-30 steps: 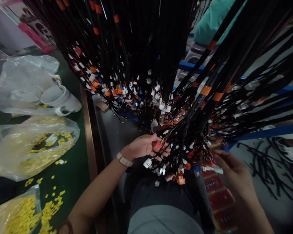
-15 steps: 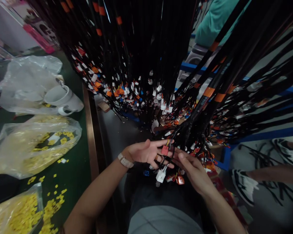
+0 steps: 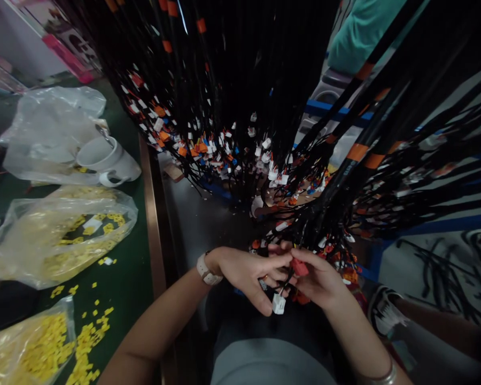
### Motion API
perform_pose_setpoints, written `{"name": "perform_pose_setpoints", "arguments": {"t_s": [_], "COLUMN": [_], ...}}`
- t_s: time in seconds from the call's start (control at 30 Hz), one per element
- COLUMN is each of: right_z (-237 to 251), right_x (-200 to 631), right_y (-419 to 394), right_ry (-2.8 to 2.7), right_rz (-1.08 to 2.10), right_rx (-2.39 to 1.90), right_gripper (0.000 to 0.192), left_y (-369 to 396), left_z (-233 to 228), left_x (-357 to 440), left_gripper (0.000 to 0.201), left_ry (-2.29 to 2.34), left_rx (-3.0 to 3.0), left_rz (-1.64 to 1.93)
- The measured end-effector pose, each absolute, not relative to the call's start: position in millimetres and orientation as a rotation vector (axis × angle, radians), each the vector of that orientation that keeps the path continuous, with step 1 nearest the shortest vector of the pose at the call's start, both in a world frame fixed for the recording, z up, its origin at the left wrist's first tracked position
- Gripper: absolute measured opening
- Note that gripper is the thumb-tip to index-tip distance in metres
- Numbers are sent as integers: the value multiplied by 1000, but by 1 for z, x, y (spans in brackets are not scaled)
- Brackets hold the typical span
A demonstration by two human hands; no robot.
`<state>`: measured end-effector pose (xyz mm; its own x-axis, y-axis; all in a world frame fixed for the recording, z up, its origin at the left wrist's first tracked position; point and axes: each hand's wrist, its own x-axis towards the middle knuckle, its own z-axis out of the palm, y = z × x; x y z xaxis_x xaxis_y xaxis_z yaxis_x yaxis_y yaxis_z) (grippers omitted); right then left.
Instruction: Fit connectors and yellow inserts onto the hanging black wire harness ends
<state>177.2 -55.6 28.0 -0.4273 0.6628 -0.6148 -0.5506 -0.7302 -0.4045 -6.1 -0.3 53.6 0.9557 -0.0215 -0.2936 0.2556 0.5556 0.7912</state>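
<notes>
A dense mass of black wire harnesses (image 3: 264, 96) hangs in front of me, ending in small white, orange and blue connectors. My left hand (image 3: 248, 272) and my right hand (image 3: 323, 280) meet below the bundle, over my lap. Both pinch the same harness end: a small red connector (image 3: 300, 267) sits between the fingertips of the two hands. A white connector (image 3: 278, 303) dangles on its wires just below my left fingers. A pale watch is on my left wrist, a bangle on my right.
A green table (image 3: 124, 278) lies at left with clear bags of small yellow parts (image 3: 56, 235), loose yellow pieces, and a white mug (image 3: 104, 160). Blue rack bars (image 3: 436, 224) run at right. Another person's leg and shoe (image 3: 388, 315) are at lower right.
My right hand came in from the right and joined my left on the red connector. Both hands dropped lower and closed around it. The view tilted slightly.
</notes>
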Motion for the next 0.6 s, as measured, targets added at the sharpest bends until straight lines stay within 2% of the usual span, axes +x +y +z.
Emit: {"name": "perform_pose_setpoints", "arguments": {"t_s": [0.07,0.13,0.27,0.33,0.43,0.6], "right_z": [29,29,28,30,36,46], "right_x": [182,187,200,206,213,219], "right_y": [-56,-57,-63,-68,-77,-89], "right_ry": [-137,-130,-190,-211,-233,-426], "right_rz": [2160,2124,2060,2079,2114,2108], "right_rx": [-1017,-1035,-1048,-1012,-978,-1022], "right_gripper": [14,10,7,7,10,19], "left_y": [2,6,17,24,33,39], "left_z": [58,60,49,35,13,3], "left_x": [-9,-15,-25,-27,-30,-32], "left_gripper": [122,110,55,41,37,38], "left_ry": [291,302,396,568,913,1070], "left_rx": [999,1018,1054,1019,902,865], "left_rz": [-201,-224,-77,163,484,569]}}
